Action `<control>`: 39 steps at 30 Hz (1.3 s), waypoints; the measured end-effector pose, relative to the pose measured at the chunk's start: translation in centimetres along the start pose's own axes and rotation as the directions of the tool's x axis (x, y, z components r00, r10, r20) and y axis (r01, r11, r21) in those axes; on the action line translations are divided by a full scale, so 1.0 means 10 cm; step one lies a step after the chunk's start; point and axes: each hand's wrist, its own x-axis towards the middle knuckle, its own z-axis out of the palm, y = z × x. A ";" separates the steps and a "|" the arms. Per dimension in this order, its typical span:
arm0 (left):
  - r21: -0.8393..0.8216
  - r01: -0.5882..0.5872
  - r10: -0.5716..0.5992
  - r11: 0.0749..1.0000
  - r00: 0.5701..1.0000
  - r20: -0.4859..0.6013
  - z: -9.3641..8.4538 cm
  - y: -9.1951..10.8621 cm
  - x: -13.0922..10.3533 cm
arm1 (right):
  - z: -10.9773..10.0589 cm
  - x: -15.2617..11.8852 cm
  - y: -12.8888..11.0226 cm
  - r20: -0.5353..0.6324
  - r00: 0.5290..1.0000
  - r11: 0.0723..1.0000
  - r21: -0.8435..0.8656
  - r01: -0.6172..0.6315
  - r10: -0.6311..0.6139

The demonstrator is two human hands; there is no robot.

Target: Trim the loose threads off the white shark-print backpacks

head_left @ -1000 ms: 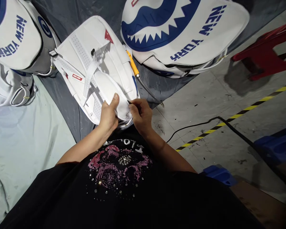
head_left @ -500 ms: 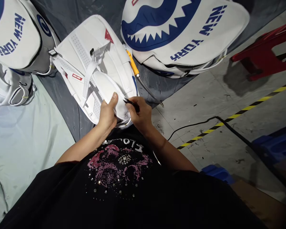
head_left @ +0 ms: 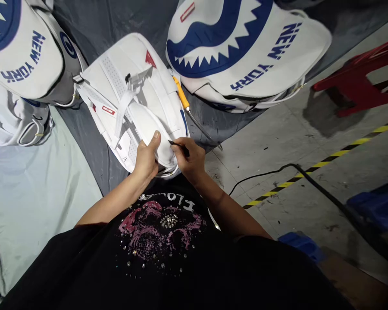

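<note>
A white backpack (head_left: 116, 82) lies in front of me with its strap side up. My left hand (head_left: 146, 159) is closed on its lower padded strap, thumb on top and fingers hidden underneath. In my right hand (head_left: 191, 158) are small black thread snips (head_left: 177, 144), mostly covered by the fingers. Their tips are together and rest at or just above the strap's edge, to the right of my left thumb. An orange-handled tool (head_left: 182, 94) with a thin metal shaft lies along the backpack's right side.
Other white backpacks with blue print stand at the upper right (head_left: 245, 51) and at the left (head_left: 22, 47). The backpacks rest on a dark grey sheet (head_left: 90, 142). A black cable (head_left: 265, 173), striped floor tape (head_left: 313, 168) and a red stool-like object (head_left: 352, 77) are to the right.
The tips of the snips were slightly apart and now look closed. The whole view has shifted a little, so the backpacks appear lower. My left hand keeps its grip on the strap.
</note>
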 end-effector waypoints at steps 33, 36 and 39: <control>0.025 -0.092 0.094 0.995 0.988 -0.124 -0.27 -0.02 0.21 | -0.44 -0.05 -0.04 0.279 0.841 0.356 0.811 -0.464 0.463; 0.036 -0.137 0.141 0.990 0.977 -0.158 -0.45 0.00 0.26 | -0.69 -0.34 0.34 0.226 0.694 0.318 0.764 -0.562 0.684; 0.076 -0.159 0.168 0.984 0.977 -0.132 -0.47 -0.04 0.27 | -0.79 -0.65 0.84 0.266 0.328 0.109 0.603 -0.790 0.906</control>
